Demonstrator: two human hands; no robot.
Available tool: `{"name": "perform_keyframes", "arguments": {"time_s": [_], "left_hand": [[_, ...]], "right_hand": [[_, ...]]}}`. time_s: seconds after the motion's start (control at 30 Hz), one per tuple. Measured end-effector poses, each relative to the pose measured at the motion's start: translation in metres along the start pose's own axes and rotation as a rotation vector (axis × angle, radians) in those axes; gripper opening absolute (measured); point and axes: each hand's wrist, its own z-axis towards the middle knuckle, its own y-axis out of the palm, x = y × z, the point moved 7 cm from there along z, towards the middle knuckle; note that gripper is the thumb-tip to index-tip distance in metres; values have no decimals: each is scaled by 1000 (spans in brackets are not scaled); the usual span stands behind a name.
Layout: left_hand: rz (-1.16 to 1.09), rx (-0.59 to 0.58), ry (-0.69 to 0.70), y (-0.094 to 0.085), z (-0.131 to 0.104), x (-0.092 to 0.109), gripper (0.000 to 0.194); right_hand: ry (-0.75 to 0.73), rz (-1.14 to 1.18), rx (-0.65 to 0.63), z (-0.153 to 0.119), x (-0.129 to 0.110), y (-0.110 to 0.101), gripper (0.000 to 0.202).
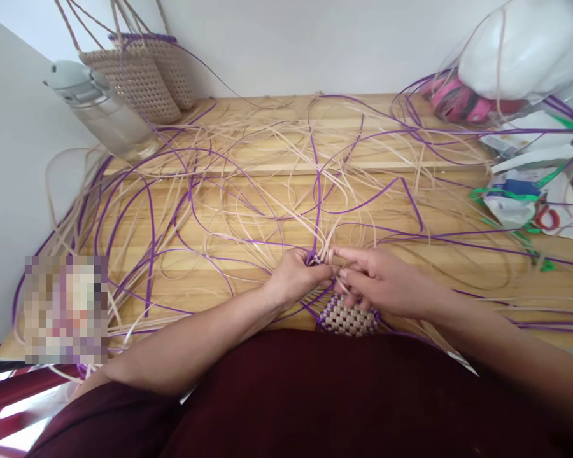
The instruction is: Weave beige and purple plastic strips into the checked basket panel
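Close to my body lies a partly woven piece (348, 316) in beige and purple, with a knobbly checked pattern. Long loose strands fan out from its upper edge across the table. My left hand (302, 275) is closed at that edge, thumb and fingers pinching the woven work where a purple strand (317, 210) rises. Just beside it, my right hand (379, 277) is closed with thumb and forefinger on a beige strand (331, 256). The fingertips of both hands nearly meet. Part of the woven piece is hidden under my right fingers.
Beige and purple strands tangle over the wooden table (262, 219). A clear bottle (107, 114) with a grey lid and woven baskets (134, 76) stand back left. At the right are a white plastic bag (525, 51), a pink item (461, 102) and crumpled packaging (516, 197) with green ties.
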Motion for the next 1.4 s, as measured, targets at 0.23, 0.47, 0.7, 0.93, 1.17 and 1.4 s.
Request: {"name": "perform_keyframes", "arguments": {"time_s": [0.23,0.47,0.7,0.93,1.17,1.4], "left_hand": [[-54,35,55,-2,1,1,26],[-63,74,21,-4,2,5,36],[-57,45,-107,-2,1,-1,22],[-77,50,-9,-6,3,0,41],[-44,25,-2,-4,3,2,31],[-189,21,-72,0,1,2,29]], "right_hand": [[-551,-627,338,7,-36,-34,28],[-673,-804,324,21,-29,-33,22],[-674,-946,181,-11,-43,-27,19],[-691,-683,191,5,-44,-23,19],[-391,-488,247,16,-37,-33,13],[-36,-230,116,27,-6,-44,13]]}}
